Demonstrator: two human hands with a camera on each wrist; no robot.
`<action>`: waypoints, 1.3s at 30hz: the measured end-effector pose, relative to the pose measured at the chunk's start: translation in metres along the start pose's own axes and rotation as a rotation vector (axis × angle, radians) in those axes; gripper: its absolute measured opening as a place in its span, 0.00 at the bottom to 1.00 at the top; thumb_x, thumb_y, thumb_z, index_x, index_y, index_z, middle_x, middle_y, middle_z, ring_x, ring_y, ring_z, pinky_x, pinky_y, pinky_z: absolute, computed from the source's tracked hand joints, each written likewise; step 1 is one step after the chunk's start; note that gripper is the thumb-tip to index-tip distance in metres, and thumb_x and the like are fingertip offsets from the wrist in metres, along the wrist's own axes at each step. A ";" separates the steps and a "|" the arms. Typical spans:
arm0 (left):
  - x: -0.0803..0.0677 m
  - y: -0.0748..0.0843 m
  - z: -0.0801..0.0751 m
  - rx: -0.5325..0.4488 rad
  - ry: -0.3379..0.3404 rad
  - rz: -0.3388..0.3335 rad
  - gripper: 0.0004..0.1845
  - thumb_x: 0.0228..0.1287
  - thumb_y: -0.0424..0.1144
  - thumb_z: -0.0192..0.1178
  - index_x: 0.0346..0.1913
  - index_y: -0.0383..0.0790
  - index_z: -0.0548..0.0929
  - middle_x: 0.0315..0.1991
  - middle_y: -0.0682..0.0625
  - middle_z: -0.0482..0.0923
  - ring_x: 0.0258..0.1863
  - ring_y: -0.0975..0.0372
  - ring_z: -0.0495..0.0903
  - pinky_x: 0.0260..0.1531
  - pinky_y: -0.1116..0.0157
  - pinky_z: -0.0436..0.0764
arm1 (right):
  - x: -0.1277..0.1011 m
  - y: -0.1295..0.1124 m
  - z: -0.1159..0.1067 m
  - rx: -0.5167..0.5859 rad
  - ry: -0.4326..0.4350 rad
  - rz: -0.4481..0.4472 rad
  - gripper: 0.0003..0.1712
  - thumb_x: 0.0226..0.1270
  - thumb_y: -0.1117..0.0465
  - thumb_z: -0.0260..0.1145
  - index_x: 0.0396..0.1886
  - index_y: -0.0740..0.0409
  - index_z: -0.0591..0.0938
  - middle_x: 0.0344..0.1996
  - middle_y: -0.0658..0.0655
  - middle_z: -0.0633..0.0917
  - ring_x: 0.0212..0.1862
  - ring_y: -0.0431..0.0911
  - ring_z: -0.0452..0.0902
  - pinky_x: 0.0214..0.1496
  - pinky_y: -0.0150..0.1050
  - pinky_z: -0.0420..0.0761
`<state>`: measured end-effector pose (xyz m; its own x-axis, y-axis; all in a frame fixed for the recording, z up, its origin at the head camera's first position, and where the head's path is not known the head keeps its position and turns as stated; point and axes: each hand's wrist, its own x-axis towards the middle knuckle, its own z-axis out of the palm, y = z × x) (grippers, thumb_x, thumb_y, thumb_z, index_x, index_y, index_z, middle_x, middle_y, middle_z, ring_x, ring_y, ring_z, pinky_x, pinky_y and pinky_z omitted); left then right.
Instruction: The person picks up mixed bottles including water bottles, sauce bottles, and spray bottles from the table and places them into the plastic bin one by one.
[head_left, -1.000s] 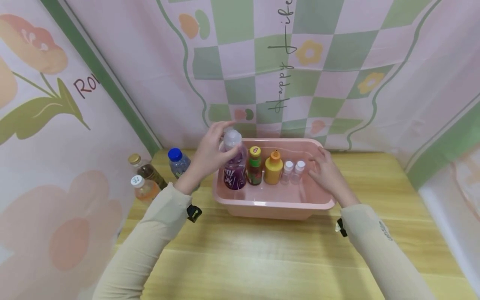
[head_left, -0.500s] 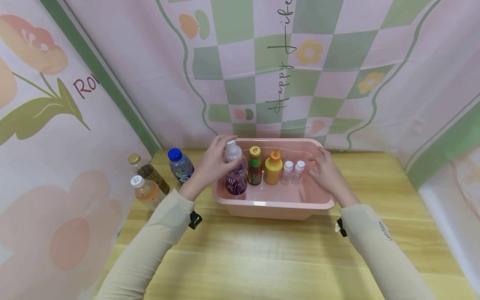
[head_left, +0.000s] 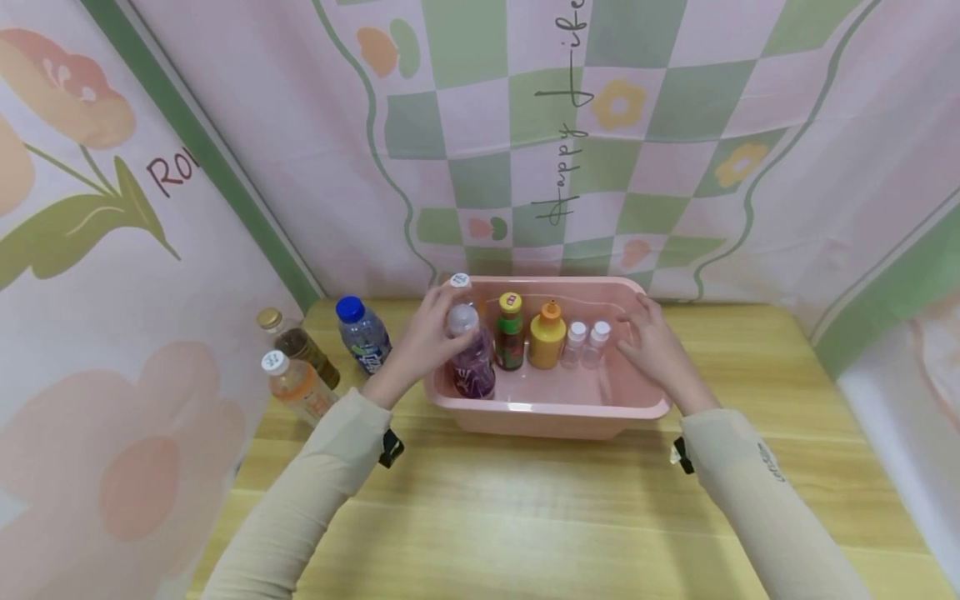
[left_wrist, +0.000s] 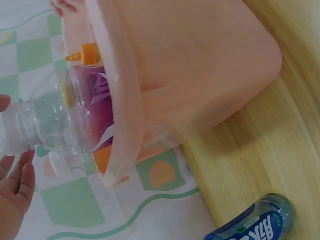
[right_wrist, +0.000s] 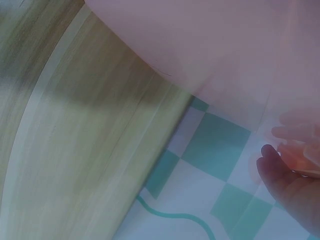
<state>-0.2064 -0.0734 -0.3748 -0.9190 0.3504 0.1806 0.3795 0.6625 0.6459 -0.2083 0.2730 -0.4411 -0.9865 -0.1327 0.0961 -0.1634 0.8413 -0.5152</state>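
My left hand (head_left: 431, 333) pinches the clear cap of a plastic bottle with a purple label (head_left: 474, 367). This bottle stands slightly tilted at the left end of a pink plastic tub (head_left: 540, 423). Just behind it shows the white cap of another bottle (head_left: 460, 281); its body is mostly hidden. In the left wrist view, my thumb and fingers lie on either side of the purple-label bottle's cap (left_wrist: 14, 129). At the tub's right end my right hand (head_left: 654, 350) holds the rim, and the right wrist view shows fingers through the tub wall (right_wrist: 210, 45).
Inside the tub stand a yellow-capped sauce bottle (head_left: 510, 343), a yellow squeeze bottle (head_left: 546, 343) and two small white-capped clear bottles (head_left: 575, 346). Left of it are a blue-capped bottle (head_left: 366, 337), a gold-capped dark bottle (head_left: 300, 346) and an orange drink bottle (head_left: 296, 382). A patterned curtain hangs behind.
The purple-label bottle and my left hand have come toward the tub's front wall, uncovering the white-capped bottle behind. My right hand has stayed on the rim.
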 end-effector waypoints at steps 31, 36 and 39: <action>0.004 -0.009 0.012 0.035 -0.034 -0.053 0.33 0.59 0.39 0.65 0.67 0.44 0.67 0.67 0.42 0.63 0.62 0.47 0.73 0.57 0.50 0.79 | -0.002 0.001 -0.001 0.004 0.013 0.000 0.25 0.63 0.64 0.59 0.57 0.73 0.72 0.72 0.75 0.50 0.62 0.78 0.60 0.66 0.69 0.62; 0.005 -0.011 0.013 -0.033 -0.020 -0.092 0.33 0.58 0.36 0.65 0.67 0.44 0.67 0.69 0.41 0.60 0.65 0.47 0.70 0.61 0.50 0.76 | -0.001 0.001 -0.001 0.001 0.008 -0.002 0.24 0.63 0.64 0.59 0.57 0.74 0.72 0.71 0.75 0.50 0.62 0.77 0.61 0.66 0.68 0.63; 0.006 -0.012 0.014 -0.074 -0.008 -0.107 0.33 0.57 0.35 0.65 0.67 0.43 0.67 0.69 0.40 0.60 0.64 0.46 0.70 0.61 0.50 0.76 | -0.001 0.001 -0.001 0.002 0.003 0.002 0.24 0.63 0.64 0.59 0.57 0.74 0.72 0.72 0.75 0.50 0.62 0.77 0.60 0.66 0.68 0.63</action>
<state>-0.2147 -0.0699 -0.3919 -0.9529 0.2857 0.1019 0.2700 0.6461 0.7139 -0.2074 0.2741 -0.4406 -0.9867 -0.1298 0.0974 -0.1616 0.8404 -0.5173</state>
